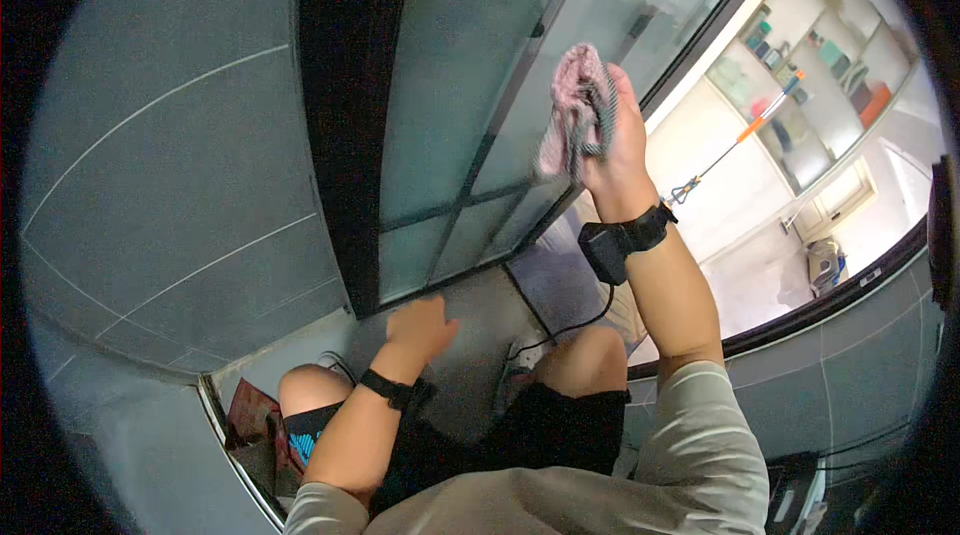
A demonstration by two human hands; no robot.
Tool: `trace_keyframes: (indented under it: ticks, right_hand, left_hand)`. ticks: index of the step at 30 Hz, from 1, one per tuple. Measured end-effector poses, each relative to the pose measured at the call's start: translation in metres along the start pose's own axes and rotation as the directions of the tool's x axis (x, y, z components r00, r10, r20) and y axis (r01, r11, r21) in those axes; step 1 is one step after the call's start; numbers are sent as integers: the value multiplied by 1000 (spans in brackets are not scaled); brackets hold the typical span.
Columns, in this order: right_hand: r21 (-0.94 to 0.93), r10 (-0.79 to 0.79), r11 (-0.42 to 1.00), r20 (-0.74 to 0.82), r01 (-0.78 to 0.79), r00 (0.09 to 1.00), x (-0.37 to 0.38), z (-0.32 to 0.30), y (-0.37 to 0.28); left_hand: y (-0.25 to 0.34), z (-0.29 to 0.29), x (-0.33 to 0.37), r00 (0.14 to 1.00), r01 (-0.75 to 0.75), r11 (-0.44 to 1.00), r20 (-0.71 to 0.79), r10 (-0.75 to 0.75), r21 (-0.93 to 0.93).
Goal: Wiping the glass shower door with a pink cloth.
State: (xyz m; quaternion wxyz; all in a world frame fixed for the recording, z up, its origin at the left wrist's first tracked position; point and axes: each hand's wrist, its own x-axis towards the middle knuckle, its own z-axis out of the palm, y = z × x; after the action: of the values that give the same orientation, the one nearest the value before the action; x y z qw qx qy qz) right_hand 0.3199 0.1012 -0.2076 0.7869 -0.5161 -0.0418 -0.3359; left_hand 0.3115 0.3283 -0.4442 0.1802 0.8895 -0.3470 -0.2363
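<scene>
My right hand point(626, 130) is raised ahead of me, its fingers closed around a folded pink cloth point(578, 95) with a grey striped edge. The cloth is in front of a framed glass door point(470, 85); whether it touches the pane I cannot tell. Lower and to the left, my left hand point(423, 325) hangs above the floor with its fingers curled in and nothing visible in them. Each wrist wears a black strap, and the right one carries a dark box point(605, 253) with a cable running down from it.
A thick black door frame point(345, 115) stands beside grey wall tiles point(180, 155) at left. At right, past a dark edge, are shelves with bottles point(820, 55) and an orange-handled pole point(750, 130). My bent knees are close below my hands. A dark red bag-like thing point(252, 415) lies at lower left.
</scene>
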Motion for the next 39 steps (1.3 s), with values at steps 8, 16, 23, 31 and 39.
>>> trace_keyframes:
  ticks: [8,16,23,31,39]
  right_hand:
    - [-744,-789,-126,476,656,388,97,38,-8]
    - [-278,-431,-228,888,933,159,16,85,86]
    - [-835,-656,-494,541,243,526,135,-54,29]
    - [-902,-884,-48,239,430,402,175,-40,-74]
    - [-288,-373,-197,906,937,200,53,83,27]
  left_hand:
    - [2,-2,-8,1000,3,1000,4,-3,-15]
    - [7,2,0,997,14,1000,72,-16,26]
    - [17,8,7,995,-31,998,98,25,60]
    - [13,4,8,996,-5,998,92,-1,59]
    - [19,16,9,996,-24,996,93,16,92]
